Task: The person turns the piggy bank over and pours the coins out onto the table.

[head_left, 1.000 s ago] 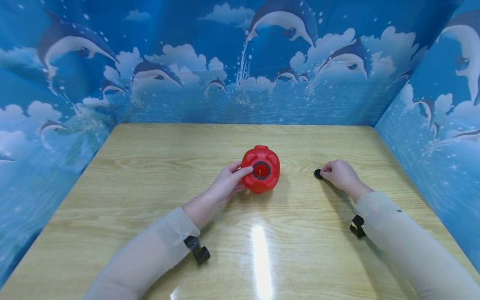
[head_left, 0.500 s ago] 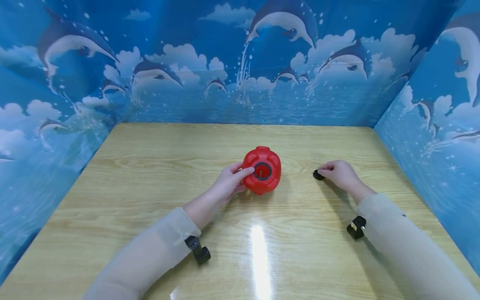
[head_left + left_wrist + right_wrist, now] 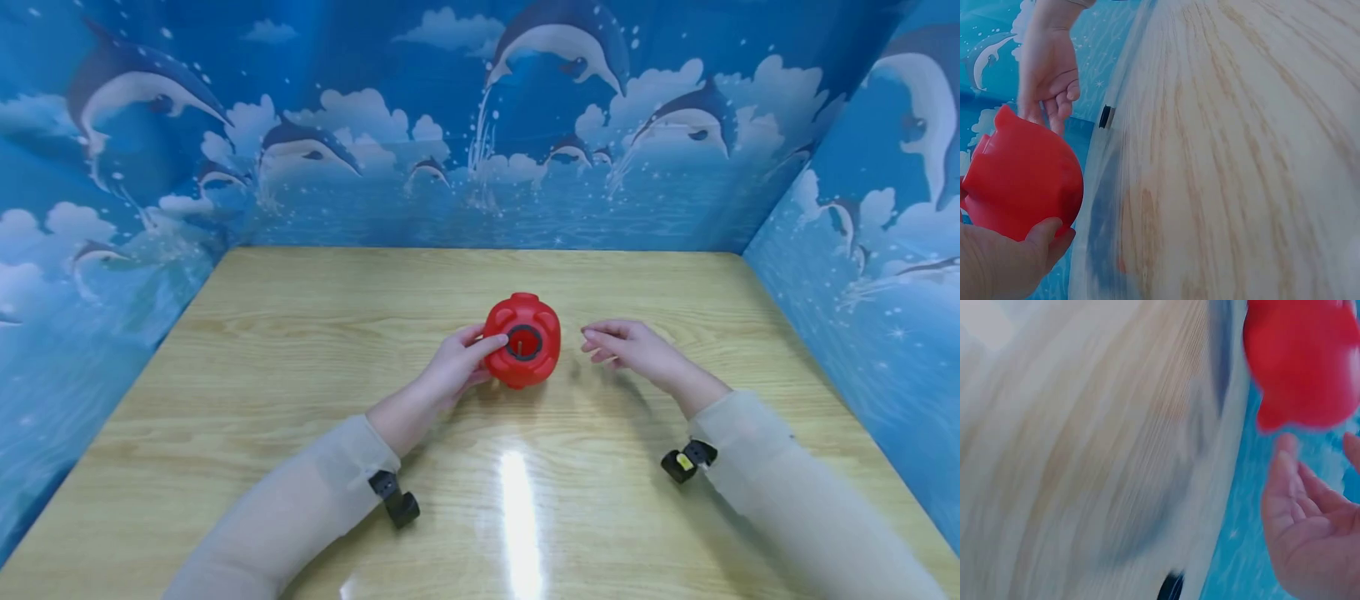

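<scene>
A red piggy bank (image 3: 504, 367) is tilted in the air above the table, its underside with a dark-ringed hole facing the head camera. My left hand (image 3: 452, 363) grips it from the left side, thumb by the hole's rim and fingers behind. Just to the right, my right hand (image 3: 632, 348) hovers with loosely extended fingers and nothing in them, apart from the bank. A small black disc-shaped plug (image 3: 1106, 117) lies on the table; the right hand and arm hide it in the head view. Inside the hole, a small thin part shows.
The wooden table (image 3: 337, 308) spans the space under both hands. Blue dolphin-printed curtains (image 3: 375, 167) border its back and sides. Each sleeve carries a black wrist camera, one on the left (image 3: 395, 500) and one on the right (image 3: 688, 461).
My right hand has let go of the black plug, leaving it on the table, and has moved left toward the piggy bank with its fingers spreading. The left hand keeps its grip, nearly still.
</scene>
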The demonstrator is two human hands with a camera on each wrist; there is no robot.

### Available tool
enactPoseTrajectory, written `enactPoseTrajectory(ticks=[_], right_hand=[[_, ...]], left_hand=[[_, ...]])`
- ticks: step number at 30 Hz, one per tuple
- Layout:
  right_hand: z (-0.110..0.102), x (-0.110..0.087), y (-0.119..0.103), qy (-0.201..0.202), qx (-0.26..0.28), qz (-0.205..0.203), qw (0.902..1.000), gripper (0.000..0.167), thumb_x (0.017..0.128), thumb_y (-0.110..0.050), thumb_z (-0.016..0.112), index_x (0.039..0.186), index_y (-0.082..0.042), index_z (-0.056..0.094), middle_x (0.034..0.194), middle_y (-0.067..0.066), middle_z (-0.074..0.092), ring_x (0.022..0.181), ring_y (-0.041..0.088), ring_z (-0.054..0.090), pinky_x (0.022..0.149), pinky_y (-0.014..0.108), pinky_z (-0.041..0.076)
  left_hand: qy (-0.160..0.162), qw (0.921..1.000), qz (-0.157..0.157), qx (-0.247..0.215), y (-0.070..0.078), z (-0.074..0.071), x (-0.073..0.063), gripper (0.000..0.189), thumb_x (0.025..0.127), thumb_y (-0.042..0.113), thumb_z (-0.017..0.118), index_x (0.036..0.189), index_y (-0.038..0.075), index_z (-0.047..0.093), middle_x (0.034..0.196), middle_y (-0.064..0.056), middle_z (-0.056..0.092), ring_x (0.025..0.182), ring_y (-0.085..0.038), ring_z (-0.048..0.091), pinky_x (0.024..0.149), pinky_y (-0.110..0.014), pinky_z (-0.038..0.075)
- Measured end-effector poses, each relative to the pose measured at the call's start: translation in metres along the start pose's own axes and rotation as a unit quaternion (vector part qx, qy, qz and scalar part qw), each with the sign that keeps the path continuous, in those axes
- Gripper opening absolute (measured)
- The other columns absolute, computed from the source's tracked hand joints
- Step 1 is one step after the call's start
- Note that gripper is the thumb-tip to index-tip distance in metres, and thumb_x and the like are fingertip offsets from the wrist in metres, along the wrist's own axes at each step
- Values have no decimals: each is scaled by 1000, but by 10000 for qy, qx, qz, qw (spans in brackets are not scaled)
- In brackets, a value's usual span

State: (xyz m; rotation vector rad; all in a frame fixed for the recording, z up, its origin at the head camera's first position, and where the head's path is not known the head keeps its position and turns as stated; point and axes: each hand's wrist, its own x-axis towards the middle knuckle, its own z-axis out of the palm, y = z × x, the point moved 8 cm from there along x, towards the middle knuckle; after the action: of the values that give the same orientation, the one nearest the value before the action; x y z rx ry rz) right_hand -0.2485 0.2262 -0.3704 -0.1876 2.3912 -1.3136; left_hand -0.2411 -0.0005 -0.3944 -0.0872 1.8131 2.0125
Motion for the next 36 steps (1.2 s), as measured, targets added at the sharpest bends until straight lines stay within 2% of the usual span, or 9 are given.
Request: enactPoseTrajectory(ticks=[3, 6, 12, 19, 25, 29, 31, 36], right_hand=[[21, -1, -14, -442, 245, -119, 9986, 65, 97, -42, 45, 143, 1, 29, 132, 21, 48, 113, 34, 53, 91, 46, 46], [34, -1, -24, -558, 374, -130, 9977, 72, 95, -46, 47, 146, -2, 23, 135, 21, 46, 115, 35, 52, 91, 47, 46], [44, 3, -29, -438, 531, -37, 9976, 74, 93, -42, 54, 146, -2, 21, 132, 21, 49, 111, 35, 55, 87, 45, 49], [48, 4, -30, -396, 633, 6, 9972, 73, 94, -39, 53, 146, 1, 20, 133, 22, 47, 107, 35, 58, 86, 45, 49], [50, 4, -33, -226, 391, 75, 9990, 78, 92, -40, 56, 146, 1, 18, 141, 23, 38, 105, 31, 59, 88, 42, 49], [47, 4, -34, -6, 181, 116, 9998, 79, 92, -40, 57, 148, -2, 17, 145, 21, 31, 105, 29, 60, 90, 42, 47], [45, 4, -35, 104, 131, 92, 9998, 78, 92, -38, 57, 148, -3, 17, 145, 21, 32, 104, 30, 60, 90, 43, 47], [43, 5, -37, 272, 109, -27, 9996, 77, 90, -36, 61, 148, -5, 20, 144, 19, 34, 119, 32, 50, 90, 44, 47]], left_hand=[[37, 10000, 9, 36, 0, -1, 1, 50, 87, 31, 66, 131, 15, 51, 117, -6, 61, 96, -20, 60, 81, -30, 52], [83, 10000, -12, 52, 0, -1, 2, 52, 86, 31, 67, 132, 16, 50, 117, -4, 60, 98, -20, 60, 82, -31, 51], [166, 9999, -40, 26, -1, -3, 3, 56, 86, 31, 68, 135, 14, 47, 120, -5, 59, 101, -21, 60, 83, -32, 51], [214, 9997, -44, 59, -1, -4, 3, 60, 86, 29, 68, 138, 12, 43, 121, -7, 57, 101, -21, 61, 83, -33, 51], [223, 9996, -81, 147, 2, -4, 3, 63, 85, 28, 69, 140, 13, 40, 125, -6, 54, 104, -22, 59, 84, -34, 51], [17, 9998, -96, 175, 4, -3, 3, 64, 86, 26, 67, 142, 16, 37, 129, -6, 51, 107, -24, 57, 89, -38, 49], [-125, 9994, -110, 304, 5, -3, 3, 65, 87, 25, 66, 143, 18, 35, 132, -6, 50, 105, -23, 58, 90, -41, 48], [-337, 9958, -346, 784, 6, -7, 1, 71, 86, 30, 66, 146, 26, 29, 122, -9, 57, 81, -24, 63, 83, -42, 51]])
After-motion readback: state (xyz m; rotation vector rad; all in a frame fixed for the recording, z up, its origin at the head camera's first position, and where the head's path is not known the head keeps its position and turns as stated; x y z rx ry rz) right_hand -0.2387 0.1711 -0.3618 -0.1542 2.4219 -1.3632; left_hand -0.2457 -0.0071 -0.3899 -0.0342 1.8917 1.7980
